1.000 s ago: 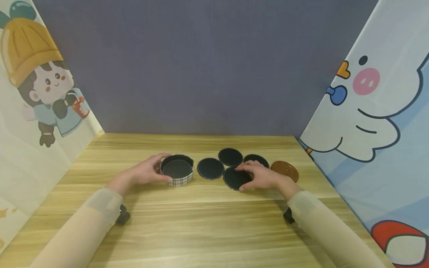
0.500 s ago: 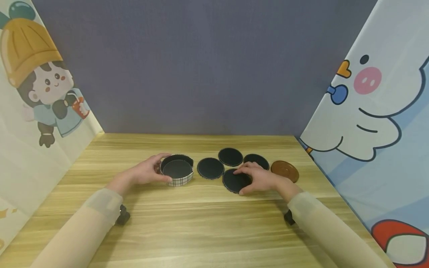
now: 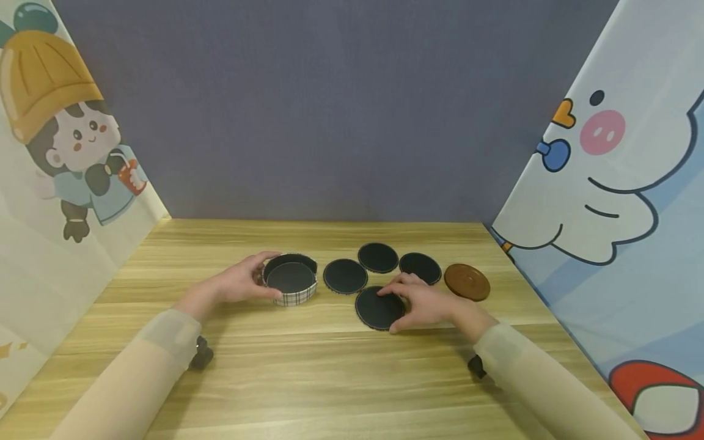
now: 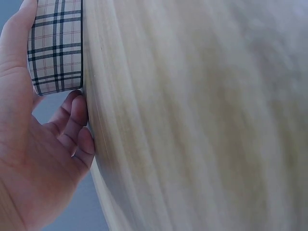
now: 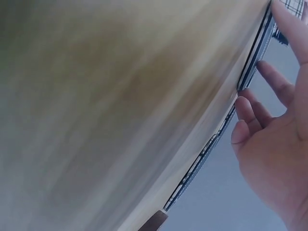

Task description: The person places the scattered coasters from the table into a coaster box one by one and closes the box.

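Plaid box [image 3: 290, 282] on the table [image 3: 330, 366], left of centre: round, low wall, open top. One black disc lies flat inside it, covering the bottom. Left hand [image 3: 239, 285] cups the box's left side, thumb on the near wall, fingers curled round the far rim. Left wrist view confirms it: palm and thumb [image 4: 19, 57] against the plaid wall, lower fingers bent against the tabletop.

Right of the box, loose black discs flat on the wood. Three form a cluster: left disc [image 3: 345, 276], far disc [image 3: 378, 257], right disc [image 3: 420, 268]. A brown disc [image 3: 467, 282] lies at the far right, just apart from the cluster.

A fourth black disc, the near disc [image 3: 378, 307], lies nearer than the cluster, close below the left disc. Right hand [image 3: 423, 301] rests on its right half, fingers fairly straight and spread on top, thumb at the near edge. Whether the disc is lifted off the wood cannot be told. Right wrist view shows spread fingers [image 5: 250, 115] over disc edges seen side on.

Change over the last second: the near disc and right hand have shifted left and nearer, uncovering the right disc fully. Box, left hand and other discs unmoved.
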{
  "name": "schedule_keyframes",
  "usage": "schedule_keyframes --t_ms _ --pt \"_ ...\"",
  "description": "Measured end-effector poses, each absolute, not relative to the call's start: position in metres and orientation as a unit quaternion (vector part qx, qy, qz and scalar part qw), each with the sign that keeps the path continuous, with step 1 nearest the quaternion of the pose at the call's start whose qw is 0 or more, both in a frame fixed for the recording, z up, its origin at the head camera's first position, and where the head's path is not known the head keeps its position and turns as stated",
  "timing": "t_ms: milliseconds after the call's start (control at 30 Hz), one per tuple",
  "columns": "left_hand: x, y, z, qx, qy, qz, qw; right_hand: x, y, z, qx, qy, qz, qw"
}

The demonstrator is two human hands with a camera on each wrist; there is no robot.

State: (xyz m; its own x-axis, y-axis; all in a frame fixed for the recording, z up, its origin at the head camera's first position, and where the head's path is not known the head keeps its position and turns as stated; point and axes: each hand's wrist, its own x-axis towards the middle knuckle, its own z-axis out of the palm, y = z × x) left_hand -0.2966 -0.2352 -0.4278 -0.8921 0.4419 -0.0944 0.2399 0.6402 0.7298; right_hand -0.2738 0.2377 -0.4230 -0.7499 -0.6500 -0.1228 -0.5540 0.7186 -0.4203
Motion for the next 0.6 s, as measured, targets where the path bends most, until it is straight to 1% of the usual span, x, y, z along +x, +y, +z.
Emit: schedule_keyframes --t_ms 333,500,600 --pt "-0.299 -0.236 -0.43 0.194 0.891 0.387 0.139 -0.265 0.231 -0.422 -0.347 0.907 -0.193 0.141" --pt "-0.301 -0.236 -0.431 0.198 0.891 0.385 0.136 -0.262 0.226 -0.423 -0.383 0.9 -0.17 0.12" --pt "-0.301 -0.237 -0.432 0.201 0.892 0.383 0.134 -0.26 0.222 -0.424 -0.39 0.898 -0.164 0.12"
